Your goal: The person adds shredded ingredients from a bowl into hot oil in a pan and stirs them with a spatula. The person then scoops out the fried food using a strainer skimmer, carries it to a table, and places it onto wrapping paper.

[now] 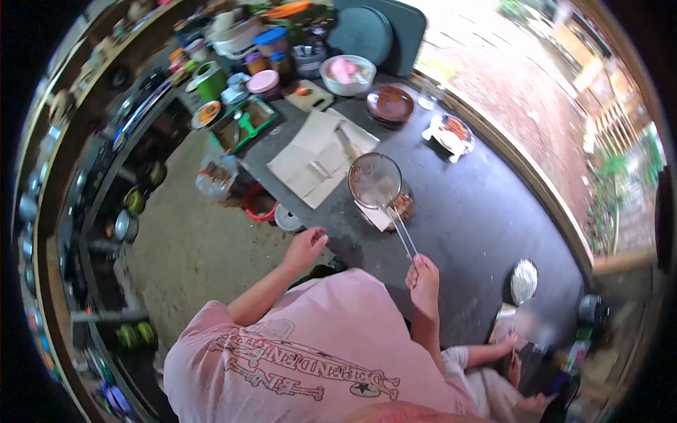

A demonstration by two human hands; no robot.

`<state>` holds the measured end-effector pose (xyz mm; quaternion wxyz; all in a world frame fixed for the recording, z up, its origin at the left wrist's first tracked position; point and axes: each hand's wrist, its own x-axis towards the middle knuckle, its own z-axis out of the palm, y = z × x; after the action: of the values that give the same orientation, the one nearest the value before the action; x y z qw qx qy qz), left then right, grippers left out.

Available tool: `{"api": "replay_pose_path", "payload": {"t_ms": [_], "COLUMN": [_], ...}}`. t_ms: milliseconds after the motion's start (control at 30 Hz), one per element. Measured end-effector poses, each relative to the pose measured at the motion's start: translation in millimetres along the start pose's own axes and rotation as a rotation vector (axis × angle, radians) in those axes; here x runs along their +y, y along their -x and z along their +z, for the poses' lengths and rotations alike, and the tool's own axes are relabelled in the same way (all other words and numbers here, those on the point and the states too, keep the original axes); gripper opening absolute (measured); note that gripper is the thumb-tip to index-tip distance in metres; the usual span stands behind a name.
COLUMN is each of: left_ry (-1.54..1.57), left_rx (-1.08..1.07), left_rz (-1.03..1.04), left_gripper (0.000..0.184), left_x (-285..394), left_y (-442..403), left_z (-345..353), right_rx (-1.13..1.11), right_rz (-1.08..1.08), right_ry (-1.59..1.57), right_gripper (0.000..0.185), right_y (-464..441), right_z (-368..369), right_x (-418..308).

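My right hand [423,276] is closed around the long wire handle of a round mesh strainer [375,178]. The strainer is held over the dark table, above a plate [406,206] with brown food and a piece of white paper on it. The mesh covers part of that plate. My left hand [307,248] hovers by the table's near left edge with its fingers loosely curled, and nothing shows in it. Beyond the strainer, a knife [347,141] rests on spread paper sheets [310,162].
Brown plates [390,104] are stacked at the back, near a white bowl [348,75] and a small food dish [450,136]. A foil-covered item [524,280] sits at right. Another person's hands [509,347] are at the lower right. A red bucket [259,202] stands below the left edge.
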<state>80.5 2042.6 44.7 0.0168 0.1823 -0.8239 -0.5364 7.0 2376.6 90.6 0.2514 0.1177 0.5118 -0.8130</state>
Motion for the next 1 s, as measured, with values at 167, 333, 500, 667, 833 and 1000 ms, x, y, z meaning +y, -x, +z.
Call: {"api": "replay_pose_path", "payload": {"t_ms": [167,333,500,667,833,1000], "left_ry": [0.081,0.168,0.265,0.328,0.333,0.303], "left_rx": [0.103,0.259,0.364,0.441,0.475,0.553], "left_rz": [-0.126,-0.188,-0.196,-0.198,-0.185,-0.182], "left_gripper": [0.029,0.028,0.029,0.029,0.030,0.030], "left_x": [-18,-36,-81,-132,-169,-192], "left_y": [74,127,152,166,194,222], "left_z": [-14,-46,-96,-179,-291,-366], "right_rx": [-0.139,-0.296,-0.438,-0.512,-0.527,-0.557], "right_rz": [0.161,0.299,0.374,0.417,0.476,0.557], "right_ry": [-0.001,0.088,0.179,0.279,0.271,0.243], "right_gripper": [0.020,0.022,0.021,0.026,0.034,0.028], "right_y": [-6,-10,-9,-11,-15,-18], "right_z": [22,75,146,241,352,452], "right_x": [20,47,91,154,235,301]}}
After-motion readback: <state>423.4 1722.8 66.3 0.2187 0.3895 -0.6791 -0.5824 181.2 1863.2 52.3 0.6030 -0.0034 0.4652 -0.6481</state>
